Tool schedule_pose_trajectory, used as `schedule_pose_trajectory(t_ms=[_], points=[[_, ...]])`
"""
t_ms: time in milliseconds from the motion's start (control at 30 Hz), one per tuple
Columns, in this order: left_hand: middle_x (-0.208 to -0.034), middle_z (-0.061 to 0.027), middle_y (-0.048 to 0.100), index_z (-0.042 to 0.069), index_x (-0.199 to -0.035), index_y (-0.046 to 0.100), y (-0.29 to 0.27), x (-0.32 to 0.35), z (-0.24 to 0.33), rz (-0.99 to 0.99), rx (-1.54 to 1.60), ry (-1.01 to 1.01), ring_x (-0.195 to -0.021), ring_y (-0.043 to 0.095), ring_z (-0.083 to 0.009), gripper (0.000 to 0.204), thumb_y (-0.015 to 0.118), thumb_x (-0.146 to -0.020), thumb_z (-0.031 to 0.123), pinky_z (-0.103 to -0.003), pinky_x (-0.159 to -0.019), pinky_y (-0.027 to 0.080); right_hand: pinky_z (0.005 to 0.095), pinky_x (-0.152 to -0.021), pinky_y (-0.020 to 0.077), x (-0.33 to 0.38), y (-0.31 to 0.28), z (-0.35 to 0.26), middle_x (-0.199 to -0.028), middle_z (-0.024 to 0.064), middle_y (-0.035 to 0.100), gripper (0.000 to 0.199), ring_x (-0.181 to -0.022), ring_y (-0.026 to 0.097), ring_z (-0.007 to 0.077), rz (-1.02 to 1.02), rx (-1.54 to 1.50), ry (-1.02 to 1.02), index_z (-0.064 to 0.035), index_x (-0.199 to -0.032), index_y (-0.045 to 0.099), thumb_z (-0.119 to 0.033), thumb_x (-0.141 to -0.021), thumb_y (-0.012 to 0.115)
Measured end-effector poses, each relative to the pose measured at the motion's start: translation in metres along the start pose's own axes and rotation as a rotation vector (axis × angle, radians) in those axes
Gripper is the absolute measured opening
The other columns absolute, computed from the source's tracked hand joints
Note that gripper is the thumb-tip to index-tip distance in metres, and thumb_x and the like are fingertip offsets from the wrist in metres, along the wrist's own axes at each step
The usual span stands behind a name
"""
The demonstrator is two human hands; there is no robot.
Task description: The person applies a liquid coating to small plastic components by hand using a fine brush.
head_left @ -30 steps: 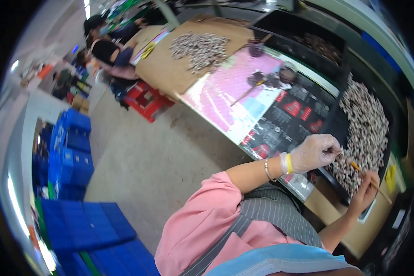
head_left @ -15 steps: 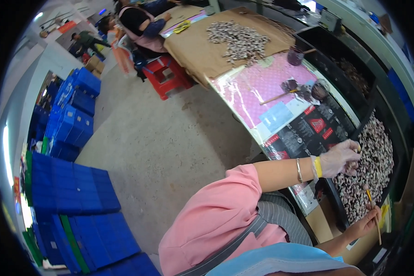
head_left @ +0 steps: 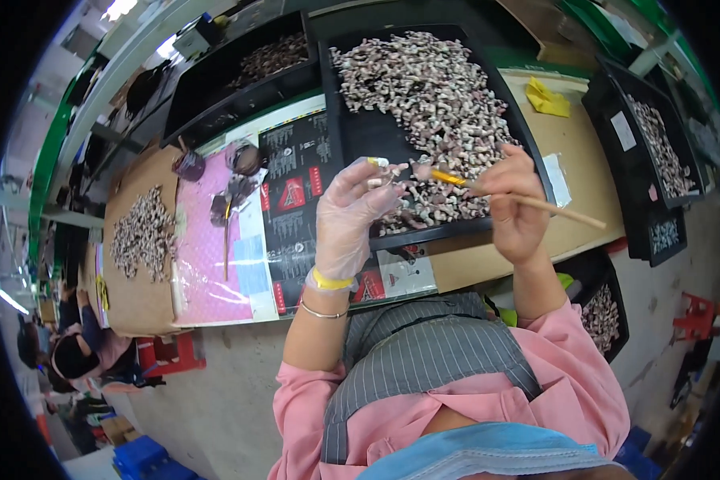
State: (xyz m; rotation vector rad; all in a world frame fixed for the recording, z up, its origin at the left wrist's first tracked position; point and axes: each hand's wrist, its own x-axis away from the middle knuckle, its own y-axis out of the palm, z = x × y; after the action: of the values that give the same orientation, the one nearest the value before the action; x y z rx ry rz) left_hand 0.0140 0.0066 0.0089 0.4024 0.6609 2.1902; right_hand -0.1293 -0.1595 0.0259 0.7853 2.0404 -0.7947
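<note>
Your gloved left hand (head_left: 350, 210) pinches a small pale piece (head_left: 397, 171) between its fingertips, above the black tray (head_left: 370, 132). Your bare right hand (head_left: 516, 200) grips a wooden brush (head_left: 564, 213), its bristles just beside that piece; whether they touch, you cannot tell from here. Beneath both hands, similar mottled pieces (head_left: 444, 96) fill most of the tray, which reaches toward the front edge of the worktop (head_left: 596, 188). A yellow cloth (head_left: 547, 97) lies near the back right corner. Left of the tray, a dark printed sheet (head_left: 292, 148) runs to the front edge.
</note>
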Motion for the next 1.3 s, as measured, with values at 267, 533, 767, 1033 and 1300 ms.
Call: schedule_pose_trajectory(t_ms=[267,533,767,1033,1300], points=[[-0.097,-0.0073,0.066,0.004,-0.105,0.060,0.006,0.005,-0.004,0.093,-0.087,0.027,-0.082,0.064,-0.0117,0.024,0.068,-0.083,0.002,-0.024,-0.069,0.055,0.0415,-0.101,0.0266,-0.006,0.002,-0.002,-0.077,-0.0005,0.060,0.008,-0.071,0.061,0.0161,-0.112,0.316,-0.123,-0.0140,-0.092,0.058,-0.018,-0.087,0.062],[-0.092,-0.0040,0.064,0.002,-0.101,0.060,0.017,0.008,-0.002,0.108,-0.232,0.043,-0.077,0.061,-0.0082,0.022,0.070,-0.081,0.002,-0.021,-0.067,0.053,0.0413,-0.100,0.0273,-0.012,0.003,-0.002,-0.077,-0.0012,0.060,0.007,-0.072,0.061,0.0164,-0.138,0.371,-0.070,-0.0147,-0.091,0.058,-0.016,-0.086,0.062],[-0.087,-0.0028,0.062,0.000,-0.097,0.060,0.020,0.009,-0.004,0.074,-0.299,0.095,-0.074,0.059,-0.0073,0.021,0.071,-0.081,0.004,-0.020,-0.068,0.050,0.0421,-0.103,0.0248,-0.008,0.013,-0.009,-0.076,-0.0033,0.058,0.013,-0.073,0.061,0.0140,-0.166,0.284,-0.138,-0.0160,-0.087,0.059,-0.012,-0.077,0.067],[-0.088,-0.0027,0.062,0.000,-0.095,0.060,0.016,0.010,0.000,0.085,-0.317,0.051,-0.072,0.058,-0.0075,0.018,0.070,-0.083,0.008,-0.020,-0.067,0.049,0.0427,-0.105,0.0232,-0.007,0.008,-0.011,-0.076,-0.0027,0.059,0.013,-0.068,0.060,0.0139,-0.149,0.248,-0.155,-0.0159,-0.086,0.060,-0.012,-0.076,0.068],[-0.082,-0.0032,0.064,0.002,-0.090,0.059,0.002,0.007,-0.011,0.095,-0.790,0.424,-0.071,0.061,-0.0102,0.013,0.069,-0.081,-0.001,-0.024,-0.061,0.050,0.0401,-0.103,0.0245,-0.002,-0.004,-0.005,-0.077,-0.0014,0.060,0.006,-0.070,0.059,0.0155,0.027,0.287,-0.039,-0.0135,-0.090,0.059,-0.011,-0.085,0.062]])
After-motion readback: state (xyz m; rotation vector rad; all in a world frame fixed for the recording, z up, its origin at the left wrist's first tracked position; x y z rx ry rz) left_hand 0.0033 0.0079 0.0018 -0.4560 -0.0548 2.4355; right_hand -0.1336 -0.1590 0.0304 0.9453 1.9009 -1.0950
